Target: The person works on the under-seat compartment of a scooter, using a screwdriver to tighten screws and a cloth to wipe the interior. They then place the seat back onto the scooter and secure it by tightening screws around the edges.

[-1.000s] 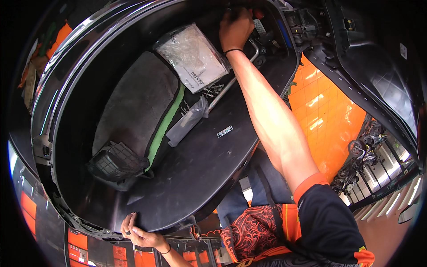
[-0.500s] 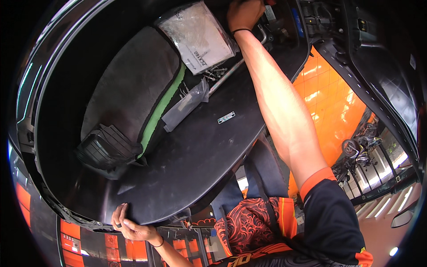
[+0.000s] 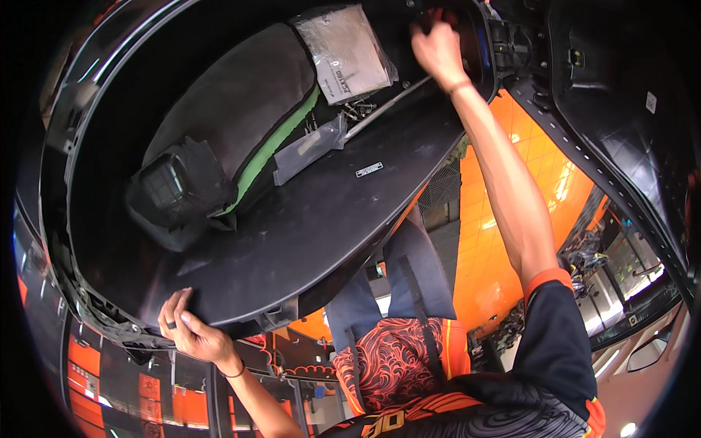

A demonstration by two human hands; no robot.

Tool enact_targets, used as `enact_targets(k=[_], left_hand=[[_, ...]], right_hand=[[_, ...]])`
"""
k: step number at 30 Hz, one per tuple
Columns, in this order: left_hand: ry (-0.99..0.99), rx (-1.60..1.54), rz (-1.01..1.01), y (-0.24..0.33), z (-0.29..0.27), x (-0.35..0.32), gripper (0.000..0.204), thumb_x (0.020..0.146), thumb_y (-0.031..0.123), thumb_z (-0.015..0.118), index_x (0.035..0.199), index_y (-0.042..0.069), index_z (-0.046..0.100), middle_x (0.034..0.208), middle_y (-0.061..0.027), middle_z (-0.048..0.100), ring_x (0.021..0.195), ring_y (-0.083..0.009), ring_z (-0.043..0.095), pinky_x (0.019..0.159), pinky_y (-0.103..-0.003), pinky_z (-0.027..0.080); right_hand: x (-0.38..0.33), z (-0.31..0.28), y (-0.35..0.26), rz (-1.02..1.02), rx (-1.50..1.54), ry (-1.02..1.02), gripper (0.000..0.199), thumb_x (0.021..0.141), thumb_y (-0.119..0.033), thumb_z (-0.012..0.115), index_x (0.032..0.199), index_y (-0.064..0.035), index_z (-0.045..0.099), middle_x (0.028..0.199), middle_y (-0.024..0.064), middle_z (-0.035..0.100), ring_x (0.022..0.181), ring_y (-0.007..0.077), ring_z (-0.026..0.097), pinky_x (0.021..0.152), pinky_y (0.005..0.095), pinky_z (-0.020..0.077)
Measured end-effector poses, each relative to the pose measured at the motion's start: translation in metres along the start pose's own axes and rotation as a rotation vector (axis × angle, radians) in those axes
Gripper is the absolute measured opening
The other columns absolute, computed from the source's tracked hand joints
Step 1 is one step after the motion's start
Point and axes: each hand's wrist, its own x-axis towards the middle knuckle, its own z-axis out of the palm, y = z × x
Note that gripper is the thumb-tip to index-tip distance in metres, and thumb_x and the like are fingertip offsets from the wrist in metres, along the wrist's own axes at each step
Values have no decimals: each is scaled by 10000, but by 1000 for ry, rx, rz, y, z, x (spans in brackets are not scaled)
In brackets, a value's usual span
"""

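My left hand [image 3: 193,333] grips the near-left rim of a long black scooter seat compartment [image 3: 292,241], fingers hooked over its edge and a dark ring on one finger. My right hand [image 3: 439,52] reaches into the compartment's far right end, its fingers curled in shadow. Beside its fingertips shows a small red patch [image 3: 438,14]; what the fingers hold is hidden. Left of that hand lies a plastic-wrapped paper booklet [image 3: 349,62]. A metal rod [image 3: 387,109] and a grey plastic pouch [image 3: 310,152] rest below the booklet.
Inside the compartment lie a dark pad with a green edge [image 3: 241,95] and a black ribbed plastic part [image 3: 175,182]. The raised black seat underside [image 3: 621,95] stands at the right. Orange floor tiles [image 3: 504,219] show beyond the compartment's near side.
My right hand has moved rightward at the compartment's far end, away from the booklet. The view has shifted slightly. My left hand stays on the rim.
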Motion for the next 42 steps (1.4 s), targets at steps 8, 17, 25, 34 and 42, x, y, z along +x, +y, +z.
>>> enact_targets(k=[8, 17, 25, 34, 42], left_hand=[[-20, 45, 28, 1, -3, 1, 349, 1004, 122, 392, 990, -23, 709, 1011, -131, 707, 1000, -287, 613, 991, -417, 388], [7, 30, -18, -2, 2, -8, 373, 1026, 99, 371, 1009, -41, 717, 1040, -129, 710, 1042, -276, 618, 1023, -415, 386], [16, 47, -21, 1, 2, -7, 384, 1030, 94, 359, 1015, -38, 719, 1052, -124, 712, 1051, -272, 619, 1026, -404, 389], [27, 52, -9, 1, 3, -7, 359, 1036, 88, 376, 1003, -48, 706, 1045, -126, 708, 1040, -275, 626, 1008, -403, 403], [26, 49, -1, -11, 5, -12, 329, 1044, 51, 388, 1033, -76, 692, 1056, -131, 710, 1049, -284, 628, 986, -396, 426]], right_hand=[[-57, 12, -44, 17, 414, -378, 633, 871, -373, 729, 1244, 118, 586, 1189, 268, 660, 1113, 300, 636, 986, 365, 470], [-2, -11, -22, -93, 710, -643, 333, 977, -253, 590, 1021, 59, 699, 784, 30, 677, 733, 110, 593, 700, 302, 481], [-24, -20, -1, -322, -493, -517, 515, 796, -413, 803, 963, 64, 706, 962, 302, 697, 971, 438, 685, 866, 450, 563], [-13, -21, 15, -233, -147, -861, 254, 843, -146, 739, 977, 68, 711, 874, 148, 736, 790, 217, 727, 711, 331, 602], [-14, -57, 27, -336, -152, -782, 208, 878, -98, 692, 1010, 62, 677, 897, 97, 723, 855, 147, 693, 788, 280, 564]])
